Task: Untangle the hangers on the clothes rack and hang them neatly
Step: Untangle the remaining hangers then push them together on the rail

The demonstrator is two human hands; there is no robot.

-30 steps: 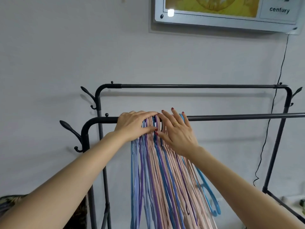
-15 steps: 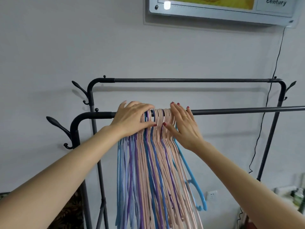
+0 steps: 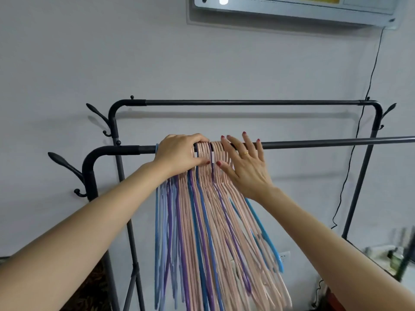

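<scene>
A dense bunch of thin hangers [image 3: 208,221], pink, purple and blue, hangs from the near rail [image 3: 325,142] of a black clothes rack. My left hand [image 3: 179,154] lies curled over the rail and covers the hooks at the bunch's left side. My right hand [image 3: 244,167] rests flat against the hooks on the right side, fingers spread, thumb pressing the pink necks. One bright blue hanger [image 3: 265,239] sticks out at an angle on the right, below my right wrist.
A second, higher rail [image 3: 247,102] runs behind, close to the grey wall. Coat pegs [image 3: 65,164] jut from the rack's left posts. A black cable [image 3: 350,167] hangs down the wall at right. A framed panel [image 3: 292,7] is mounted above. Blurred items sit at lower right.
The hands have drawn slightly apart along the rail, so more hooks show between them. My right fingers have spread wider. The view has tilted downward.
</scene>
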